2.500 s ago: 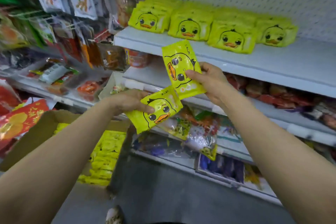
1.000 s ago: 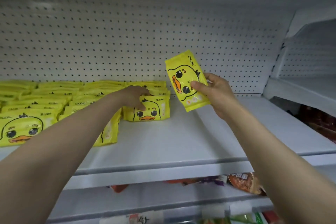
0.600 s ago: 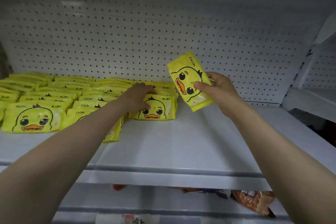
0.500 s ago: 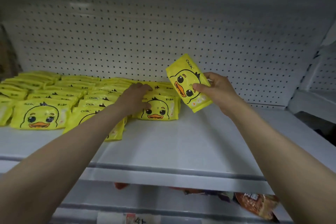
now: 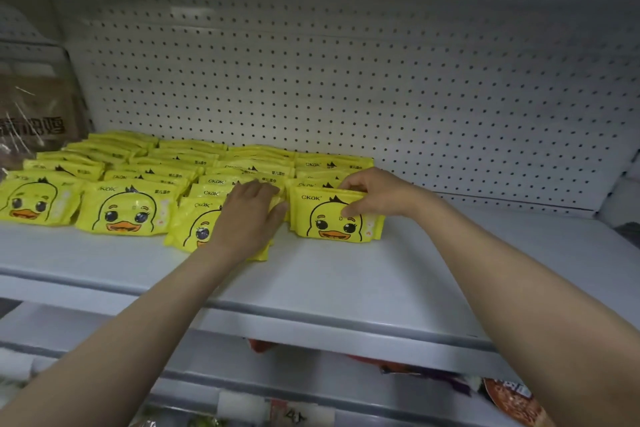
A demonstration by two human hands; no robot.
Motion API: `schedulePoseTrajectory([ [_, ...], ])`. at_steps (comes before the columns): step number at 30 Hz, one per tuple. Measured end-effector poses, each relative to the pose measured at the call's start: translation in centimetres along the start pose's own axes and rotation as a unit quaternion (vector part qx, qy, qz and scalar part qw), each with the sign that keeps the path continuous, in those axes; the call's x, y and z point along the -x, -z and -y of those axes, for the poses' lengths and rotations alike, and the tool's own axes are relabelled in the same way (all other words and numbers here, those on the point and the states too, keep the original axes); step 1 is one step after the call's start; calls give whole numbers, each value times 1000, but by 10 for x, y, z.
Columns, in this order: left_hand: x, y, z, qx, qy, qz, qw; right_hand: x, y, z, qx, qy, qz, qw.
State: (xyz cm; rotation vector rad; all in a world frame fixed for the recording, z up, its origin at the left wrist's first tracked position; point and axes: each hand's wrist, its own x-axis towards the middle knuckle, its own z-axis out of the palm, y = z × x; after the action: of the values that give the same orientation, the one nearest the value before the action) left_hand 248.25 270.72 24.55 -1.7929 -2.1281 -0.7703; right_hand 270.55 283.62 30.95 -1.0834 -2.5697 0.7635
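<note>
From the head view, the person's right hand [image 5: 374, 198] pinches the top edge of a yellow duck pack [image 5: 334, 224], thumb on its printed face and fingers curled over behind. The pack stands on its long edge about midway along the white shelf [image 5: 346, 274], well back from the front edge, at the right end of the rows of yellow packs [image 5: 207, 167] that run to the pegboard [image 5: 346, 90]. The left hand [image 5: 249, 217], apart from the right, lies flat with straight fingers on the neighbouring pack [image 5: 192, 224] just to the left, and a brown packet [image 5: 34, 108] sits at the shelf's far left end.
</note>
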Motion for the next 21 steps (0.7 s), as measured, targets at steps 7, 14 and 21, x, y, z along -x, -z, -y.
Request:
schedulePoseTrajectory([
  [7, 1, -5, 1, -5, -13, -7, 1000, -4, -14, 10, 127, -7, -51, 991],
  [14, 2, -9, -1, -11, -15, -37, 999, 4, -32, 20, 251, -5, -131, 959],
  [21, 2, -7, -3, -35, -15, -16, 999, 13, -55, 31, 275, -58, -178, 943],
])
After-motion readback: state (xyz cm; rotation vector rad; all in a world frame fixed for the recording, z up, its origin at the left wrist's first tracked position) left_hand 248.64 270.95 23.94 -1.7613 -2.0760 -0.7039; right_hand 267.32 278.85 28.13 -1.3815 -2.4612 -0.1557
